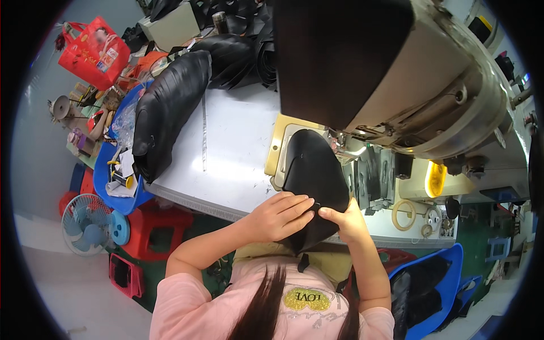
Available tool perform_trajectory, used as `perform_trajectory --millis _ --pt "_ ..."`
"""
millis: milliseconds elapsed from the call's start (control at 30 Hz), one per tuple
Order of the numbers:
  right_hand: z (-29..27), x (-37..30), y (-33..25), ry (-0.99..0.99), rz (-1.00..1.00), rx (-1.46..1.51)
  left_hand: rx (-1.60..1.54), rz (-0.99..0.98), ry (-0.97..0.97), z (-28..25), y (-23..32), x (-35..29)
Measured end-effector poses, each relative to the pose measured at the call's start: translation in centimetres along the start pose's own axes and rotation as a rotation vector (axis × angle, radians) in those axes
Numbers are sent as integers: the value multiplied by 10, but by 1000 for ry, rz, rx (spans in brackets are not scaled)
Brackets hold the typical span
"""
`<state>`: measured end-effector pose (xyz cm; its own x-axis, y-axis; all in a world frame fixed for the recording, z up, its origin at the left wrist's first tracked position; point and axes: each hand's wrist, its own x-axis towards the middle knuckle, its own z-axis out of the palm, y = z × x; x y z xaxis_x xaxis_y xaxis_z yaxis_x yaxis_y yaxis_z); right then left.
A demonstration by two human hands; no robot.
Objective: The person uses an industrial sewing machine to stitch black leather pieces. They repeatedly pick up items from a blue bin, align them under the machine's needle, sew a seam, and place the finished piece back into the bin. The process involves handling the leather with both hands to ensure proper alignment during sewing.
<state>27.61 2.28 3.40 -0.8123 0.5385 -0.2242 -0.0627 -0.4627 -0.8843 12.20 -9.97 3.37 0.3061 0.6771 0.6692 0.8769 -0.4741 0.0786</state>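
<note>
A black leather-like piece [314,164], rounded at its far end, lies under the head of a sewing machine [419,85] and reaches toward my body. My left hand [281,214] grips its near left side, fingers together across the top; the thumb is hidden. On the right side, my right hand [347,220] pinches the edge with the thumb on top and the fingers mostly out of sight. The thumb and left fingertips almost meet over the piece. The machine's dark cover hides the needle area from view.
Stacked black pieces [173,107] lie along the left of the white table [238,130]. Beyond its left edge stand a blue bin [105,170], a red bag [95,52], a fan [88,225] and a red stool [148,229]. Another blue bin [450,283] holds black pieces at lower right.
</note>
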Motion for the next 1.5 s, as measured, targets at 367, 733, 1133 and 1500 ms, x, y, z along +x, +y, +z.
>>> perform_trajectory --millis 367,733,1133,1500 --pt "-1 -1 -1 8 38 22 -30 -40 38 -1 1 0" --pt "18 13 -20 -44 71 89 7 18 -6 -21 -9 10" --pt "-37 31 1 140 -215 84 -70 88 80 -6 -69 71" --pt "-30 35 -28 249 -212 120 -40 -18 165 6 -85 75"
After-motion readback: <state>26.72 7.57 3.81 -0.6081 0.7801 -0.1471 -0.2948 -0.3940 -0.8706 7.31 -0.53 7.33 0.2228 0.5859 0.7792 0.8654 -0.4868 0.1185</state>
